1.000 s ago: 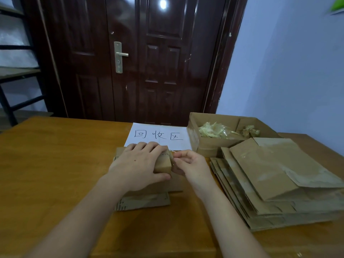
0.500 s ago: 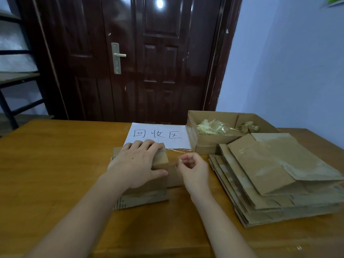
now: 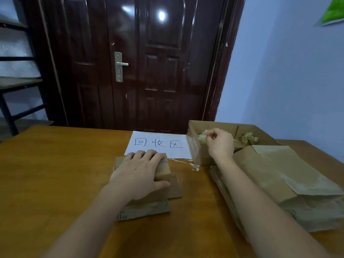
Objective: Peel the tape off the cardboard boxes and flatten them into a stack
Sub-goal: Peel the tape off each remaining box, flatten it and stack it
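Note:
My left hand (image 3: pixel 138 174) lies flat on a small brown cardboard box (image 3: pixel 163 173) in the middle of the wooden table (image 3: pixel 46 174), fingers wrapped over its top and thumb on its near side. The box rests on a flattened piece of cardboard (image 3: pixel 147 210). My right hand (image 3: pixel 219 143) is over the open cardboard box (image 3: pixel 195 146) at the back right, fingers pinched on a strip of peeled tape (image 3: pixel 202 137). A thin strand of tape (image 3: pixel 193 165) trails across the table between the two boxes.
A tall stack of flattened cardboard (image 3: pixel 290 185) fills the right side of the table. A white paper sign (image 3: pixel 158 144) with handwritten characters lies behind the small box. More crumpled tape (image 3: pixel 248 139) sits in the open box. A dark door (image 3: pixel 141 62) stands behind.
My right hand has pulled the tape off the small box and carried it right and back, over the open box. My left hand has stayed on the small box.

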Demonstrator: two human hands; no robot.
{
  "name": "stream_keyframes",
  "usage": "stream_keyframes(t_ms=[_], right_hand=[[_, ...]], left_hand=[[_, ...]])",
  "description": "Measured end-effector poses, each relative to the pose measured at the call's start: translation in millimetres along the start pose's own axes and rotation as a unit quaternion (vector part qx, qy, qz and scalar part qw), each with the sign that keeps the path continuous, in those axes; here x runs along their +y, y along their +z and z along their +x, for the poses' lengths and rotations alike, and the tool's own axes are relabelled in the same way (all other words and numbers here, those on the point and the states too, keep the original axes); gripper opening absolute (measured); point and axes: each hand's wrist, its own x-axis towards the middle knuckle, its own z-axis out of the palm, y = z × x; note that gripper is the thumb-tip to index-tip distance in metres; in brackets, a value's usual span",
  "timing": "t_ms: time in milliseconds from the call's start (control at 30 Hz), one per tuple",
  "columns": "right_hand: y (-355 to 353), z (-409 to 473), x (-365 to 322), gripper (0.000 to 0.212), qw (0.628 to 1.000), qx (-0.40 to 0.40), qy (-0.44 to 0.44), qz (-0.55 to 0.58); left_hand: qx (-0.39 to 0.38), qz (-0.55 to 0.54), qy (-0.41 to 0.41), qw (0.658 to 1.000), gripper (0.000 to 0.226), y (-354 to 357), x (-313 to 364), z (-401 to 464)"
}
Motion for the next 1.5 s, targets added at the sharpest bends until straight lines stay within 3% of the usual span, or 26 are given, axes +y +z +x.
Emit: stream_keyframes(t_ms=[333, 500, 600, 767, 867, 967, 1067, 1167, 1367, 1500], right_hand=[[15.4, 29.2, 13.7, 0.020, 0.991, -0.066, 0.004, -0.119], [6.8, 25.0, 13.1, 0.026, 0.943, -0.134, -0.026, -0.303], [2.8, 24.4, 10.8, 0.030, 0.922, -0.170, -0.035, -0.346], [-8.1, 15.7, 2.8, 0.025, 0.914, -0.101, -0.091, -0.382], [-10.0, -2.8, -11.1, 0.026, 0.923, -0.092, -0.161, -0.337], [-7.7, -34.3, -31.4, 0.034, 0.931, -0.198, -0.245, -0.183], [-9.9, -73.1, -54.8, 0.060, 0.885, -0.353, -0.286, -0.099], [-10.9, -98.7, -67.8, 0.083, 0.858, -0.428, -0.276, -0.071], [-4.4, -111.2, -64.2, 0.081, 0.848, -0.398, -0.311, -0.161], [-6.8, -116.1, -68.3, 0.077, 0.870, -0.357, -0.317, -0.122]], left_hand=[[0.012, -0.002, 0.006, 1.000, 0.082, -1.9, 0.2, -0.7], [0.009, -0.001, 0.001, 1.000, 0.084, -0.5, -0.3, 0.4], [0.012, 0.000, 0.001, 1.000, 0.083, 1.2, -0.7, 0.4], [0.009, -0.009, -0.001, 1.000, 0.082, 2.3, -2.0, 2.0], [0.013, -0.017, -0.016, 1.000, 0.087, 2.1, -0.8, 1.8], [0.008, -0.027, -0.028, 0.999, 0.094, 0.3, 0.0, -0.5], [-0.009, -0.044, -0.019, 0.999, 0.099, -6.0, -1.5, -3.1], [-0.010, -0.079, 0.005, 0.997, 0.086, -15.8, -7.9, -5.5], [0.010, 0.020, -0.024, 0.999, 0.088, -34.4, -40.5, -29.6], [0.026, 0.008, -0.032, 0.999, 0.078, -38.1, -56.3, -50.2]])
